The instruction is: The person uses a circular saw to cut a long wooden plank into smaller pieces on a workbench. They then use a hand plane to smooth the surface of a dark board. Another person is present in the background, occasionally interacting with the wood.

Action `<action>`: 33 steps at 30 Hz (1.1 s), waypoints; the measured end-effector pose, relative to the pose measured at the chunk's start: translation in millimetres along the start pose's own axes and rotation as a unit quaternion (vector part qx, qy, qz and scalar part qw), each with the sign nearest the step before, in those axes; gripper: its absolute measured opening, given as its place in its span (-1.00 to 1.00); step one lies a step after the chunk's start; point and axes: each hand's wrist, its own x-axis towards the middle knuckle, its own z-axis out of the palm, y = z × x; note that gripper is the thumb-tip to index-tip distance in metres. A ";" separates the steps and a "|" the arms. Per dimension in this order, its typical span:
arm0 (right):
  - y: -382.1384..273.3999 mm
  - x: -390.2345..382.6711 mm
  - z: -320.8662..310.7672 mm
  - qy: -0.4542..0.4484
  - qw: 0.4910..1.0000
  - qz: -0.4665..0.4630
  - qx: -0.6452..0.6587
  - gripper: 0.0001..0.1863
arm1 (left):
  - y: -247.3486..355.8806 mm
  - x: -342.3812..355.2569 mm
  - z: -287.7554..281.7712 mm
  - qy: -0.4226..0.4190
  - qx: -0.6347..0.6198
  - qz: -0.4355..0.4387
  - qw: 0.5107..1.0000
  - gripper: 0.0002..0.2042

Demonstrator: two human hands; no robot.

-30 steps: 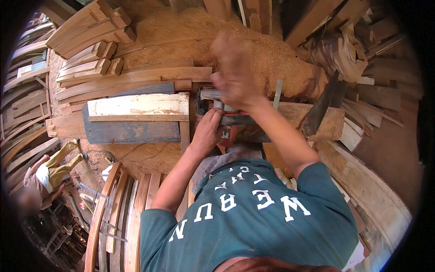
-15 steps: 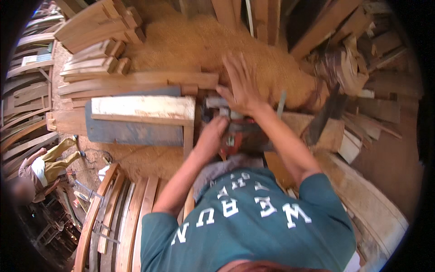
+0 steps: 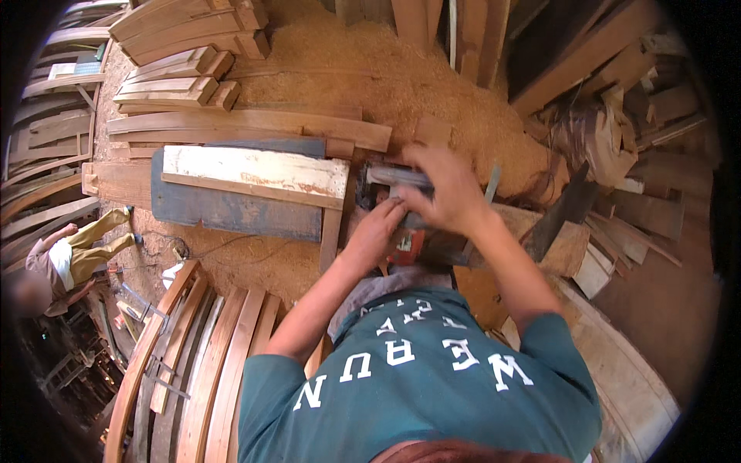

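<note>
A red and black power tool with grey metal parts (image 3: 407, 245) sits on a wooden plank in front of me. My left hand (image 3: 377, 230) grips it near its middle, fingers bent together against the metal. Over it from the right comes my right hand (image 3: 449, 193), its fingers bent and blurred, the thumb near my left fingertips; whether it holds anything is unclear. Just left of the tool, a narrow white-faced board (image 3: 255, 171) lies on a wider dark grey board (image 3: 239, 222).
Sawdust (image 3: 324, 46) covers the floor around stacked curved timbers (image 3: 170, 31). Leaning planks (image 3: 587, 54) line the upper right. A co-worker (image 3: 73, 266) is at lower left near a clamped row of slats (image 3: 216, 363). A cord (image 3: 224, 255) runs across the floor.
My right hand, raised with fingers spread half a second ago, has come down and curled over the tool. My left hand stays on it, slightly shifted in view along with the scene.
</note>
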 end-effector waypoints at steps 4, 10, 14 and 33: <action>13.5 -60.9 17.3 -0.113 0.993 0.026 -0.018 -0.45 | -30.0 -40.7 -0.8 0.123 0.139 -0.107 0.977 -0.24; 59.8 -64.8 47.7 -0.238 0.956 0.145 0.086 -0.50 | -84.6 -71.0 1.2 0.118 0.297 -0.376 0.870 0.13; 25.2 -43.4 35.8 -0.219 0.953 0.198 0.073 -0.52 | -120.5 -63.0 -24.5 0.183 0.265 -0.433 0.842 0.12; -32.4 31.4 97.8 -0.233 0.957 0.128 0.116 -0.51 | -178.0 -87.9 -119.0 0.209 0.230 -0.522 0.794 0.25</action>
